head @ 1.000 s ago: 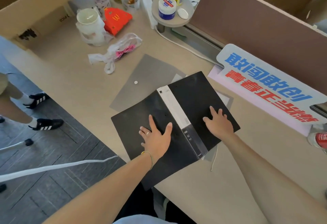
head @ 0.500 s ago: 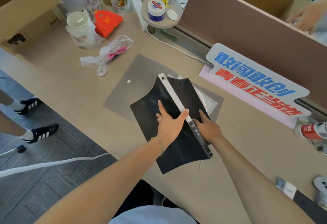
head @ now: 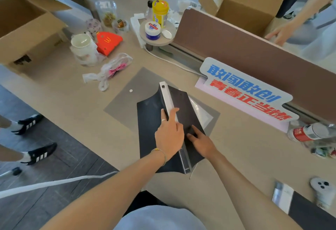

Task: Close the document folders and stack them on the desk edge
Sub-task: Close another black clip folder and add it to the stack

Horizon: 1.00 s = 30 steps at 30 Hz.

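A black document folder (head: 147, 120) with a white-and-grey spine (head: 166, 95) stands spine-up near the desk's front edge, its two covers bent down like a tent. My left hand (head: 170, 135) lies over the spine and the left cover. Against the right cover presses my right hand (head: 201, 142), so the folder is squeezed between both hands. Under it lies a flat grey snap folder (head: 127, 91) holding a clear sleeve (head: 201, 113). Another dark folder (head: 309, 213) with a silver spine lies at the bottom right.
A printed sign (head: 243, 88) leans on the brown partition (head: 236, 51) behind. A plastic bottle (head: 309, 131) lies at the right, a bag (head: 109, 69), cup (head: 83, 48) and cardboard box (head: 27, 29) at the left. Another person's hands hold a box (head: 245, 9) beyond the partition.
The black folder lay open and flat with my palms on both covers. Its spine has risen, the covers have swung down towards each other, and my hands have come together.
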Each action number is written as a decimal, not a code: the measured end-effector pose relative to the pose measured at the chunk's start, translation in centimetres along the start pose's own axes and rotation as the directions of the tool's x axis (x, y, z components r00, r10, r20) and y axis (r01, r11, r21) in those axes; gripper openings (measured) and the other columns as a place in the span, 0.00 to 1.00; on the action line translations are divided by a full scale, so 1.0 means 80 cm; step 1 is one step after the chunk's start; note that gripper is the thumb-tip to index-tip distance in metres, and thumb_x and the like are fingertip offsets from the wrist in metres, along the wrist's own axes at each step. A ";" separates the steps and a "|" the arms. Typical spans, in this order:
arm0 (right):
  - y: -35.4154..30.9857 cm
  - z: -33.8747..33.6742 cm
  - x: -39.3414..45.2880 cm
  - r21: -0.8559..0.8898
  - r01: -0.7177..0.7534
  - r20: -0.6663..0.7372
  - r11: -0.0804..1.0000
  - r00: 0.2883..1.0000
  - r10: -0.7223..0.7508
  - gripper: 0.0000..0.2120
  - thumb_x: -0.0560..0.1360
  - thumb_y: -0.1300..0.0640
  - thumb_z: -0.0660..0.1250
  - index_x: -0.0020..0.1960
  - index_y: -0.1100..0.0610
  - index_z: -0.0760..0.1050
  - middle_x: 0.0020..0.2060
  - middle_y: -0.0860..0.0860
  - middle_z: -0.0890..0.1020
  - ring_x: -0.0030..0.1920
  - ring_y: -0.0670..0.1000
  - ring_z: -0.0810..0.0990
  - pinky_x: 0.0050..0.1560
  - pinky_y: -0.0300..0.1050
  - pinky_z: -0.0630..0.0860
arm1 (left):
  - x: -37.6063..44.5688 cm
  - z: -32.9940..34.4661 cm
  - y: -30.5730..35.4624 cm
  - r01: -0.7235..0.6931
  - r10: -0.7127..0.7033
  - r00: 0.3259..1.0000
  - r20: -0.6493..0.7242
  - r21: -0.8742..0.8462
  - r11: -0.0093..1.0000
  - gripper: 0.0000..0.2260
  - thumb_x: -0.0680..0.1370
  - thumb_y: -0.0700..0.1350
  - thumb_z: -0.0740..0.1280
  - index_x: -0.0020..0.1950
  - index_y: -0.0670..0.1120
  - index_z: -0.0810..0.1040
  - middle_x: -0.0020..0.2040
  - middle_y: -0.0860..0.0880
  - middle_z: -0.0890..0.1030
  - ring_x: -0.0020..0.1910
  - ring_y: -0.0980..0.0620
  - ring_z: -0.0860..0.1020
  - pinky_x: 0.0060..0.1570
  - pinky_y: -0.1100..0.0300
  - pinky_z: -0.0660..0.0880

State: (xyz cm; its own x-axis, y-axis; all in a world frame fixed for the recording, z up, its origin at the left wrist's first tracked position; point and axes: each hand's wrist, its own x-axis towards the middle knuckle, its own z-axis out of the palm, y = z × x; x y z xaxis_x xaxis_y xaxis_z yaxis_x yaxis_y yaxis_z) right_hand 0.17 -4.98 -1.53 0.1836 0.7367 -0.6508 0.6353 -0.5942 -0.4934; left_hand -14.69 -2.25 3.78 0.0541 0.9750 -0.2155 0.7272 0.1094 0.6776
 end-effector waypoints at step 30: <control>-0.066 -0.004 -0.063 0.410 0.221 -0.148 0.885 0.974 -0.174 0.22 0.82 0.47 0.60 0.75 0.45 0.65 0.75 0.49 0.69 0.73 0.55 0.70 0.71 0.52 0.67 | -0.031 -0.176 -0.027 -0.019 0.027 1.000 0.009 -0.493 0.870 0.34 0.75 0.27 0.64 0.70 0.62 0.69 0.71 0.47 0.72 0.47 0.46 0.80 0.32 0.65 0.78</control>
State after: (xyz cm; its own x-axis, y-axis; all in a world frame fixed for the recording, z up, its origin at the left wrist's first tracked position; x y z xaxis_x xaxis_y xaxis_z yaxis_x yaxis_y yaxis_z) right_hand -3.89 -5.45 4.53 0.1792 0.8685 -0.4622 0.2951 -0.4956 -0.8169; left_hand -26.02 -2.17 12.74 0.0800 0.9757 -0.2039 0.2945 0.1722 0.9400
